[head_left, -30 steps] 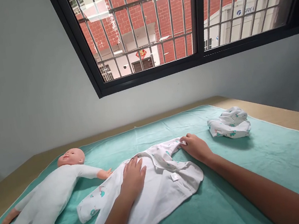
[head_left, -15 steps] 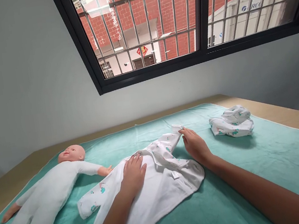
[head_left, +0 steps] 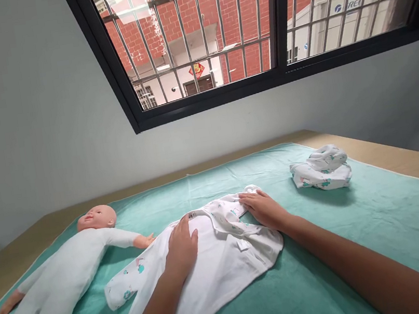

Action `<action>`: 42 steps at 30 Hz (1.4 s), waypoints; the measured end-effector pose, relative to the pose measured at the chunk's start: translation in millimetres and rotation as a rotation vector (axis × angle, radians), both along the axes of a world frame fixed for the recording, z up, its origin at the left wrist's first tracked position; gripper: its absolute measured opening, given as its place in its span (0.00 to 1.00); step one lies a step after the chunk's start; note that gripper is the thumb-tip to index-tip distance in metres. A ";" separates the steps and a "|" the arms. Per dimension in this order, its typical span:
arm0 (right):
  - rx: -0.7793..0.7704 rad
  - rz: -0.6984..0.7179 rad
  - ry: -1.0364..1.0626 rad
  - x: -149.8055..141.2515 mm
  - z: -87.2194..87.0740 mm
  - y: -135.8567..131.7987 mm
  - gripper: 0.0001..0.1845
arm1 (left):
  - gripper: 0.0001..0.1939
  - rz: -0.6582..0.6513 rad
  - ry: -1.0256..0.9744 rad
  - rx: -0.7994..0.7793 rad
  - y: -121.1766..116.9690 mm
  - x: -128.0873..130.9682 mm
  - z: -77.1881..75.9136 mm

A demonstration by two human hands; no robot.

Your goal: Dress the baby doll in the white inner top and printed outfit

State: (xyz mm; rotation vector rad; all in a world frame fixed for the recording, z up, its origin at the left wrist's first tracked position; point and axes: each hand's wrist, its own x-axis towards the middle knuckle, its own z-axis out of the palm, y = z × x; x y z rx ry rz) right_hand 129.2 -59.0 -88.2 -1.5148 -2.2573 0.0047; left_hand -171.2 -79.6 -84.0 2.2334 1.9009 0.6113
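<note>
A white baby shirt (head_left: 214, 271) with a small green and pink print on its sleeves lies spread over the green cloth, its plain inner side partly showing. My left hand (head_left: 182, 247) rests flat on the shirt near its neckline, fingers stretched out. My right hand (head_left: 263, 208) lies flat over the far right sleeve, fingers extended, covering part of it. Left of the shirt, a baby doll (head_left: 68, 264) in a white body lies on its back, and its near hand touches or almost touches the shirt's edge.
A folded bundle of printed white baby clothing (head_left: 321, 172) sits at the right back. The green cloth (head_left: 386, 235) covers most of a wooden table (head_left: 398, 152). Behind it stand a wall and a barred window (head_left: 201, 100).
My right hand has let go of the raised sleeve end and now presses flat on the sleeve, which lies lower. My left hand stays on the shirt.
</note>
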 end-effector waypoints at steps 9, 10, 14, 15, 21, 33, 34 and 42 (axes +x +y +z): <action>-0.038 -0.220 -0.018 16.5 2.1 5.0 0.19 | 0.28 -0.032 -0.011 -0.013 1.5 -1.5 -1.8; -0.039 -0.221 -0.023 15.5 2.1 4.9 0.19 | 0.28 -0.037 -0.012 -0.003 0.7 -1.1 -1.6; -0.045 -0.228 -0.047 11.9 2.4 5.1 0.20 | 0.27 -0.014 -0.072 0.075 -2.1 0.9 2.8; -0.049 -0.234 -0.053 11.9 2.0 5.5 0.21 | 0.26 0.002 -0.092 0.100 -3.1 0.8 5.4; -0.097 -0.215 -0.078 17.4 -1.8 8.6 0.33 | 0.19 -0.018 -0.096 0.223 -36.1 -12.9 18.1; 0.141 0.290 0.055 -10.8 18.7 -12.8 0.12 | 0.16 -0.742 0.113 0.516 -100.6 18.6 4.1; 0.151 0.284 0.073 -11.9 20.6 -15.5 0.12 | 0.17 -0.732 0.121 0.526 -98.6 17.6 2.8; 0.166 0.301 -0.006 10.7 24.4 -66.9 0.08 | 0.09 -0.674 0.058 0.470 -89.9 1.7 -20.0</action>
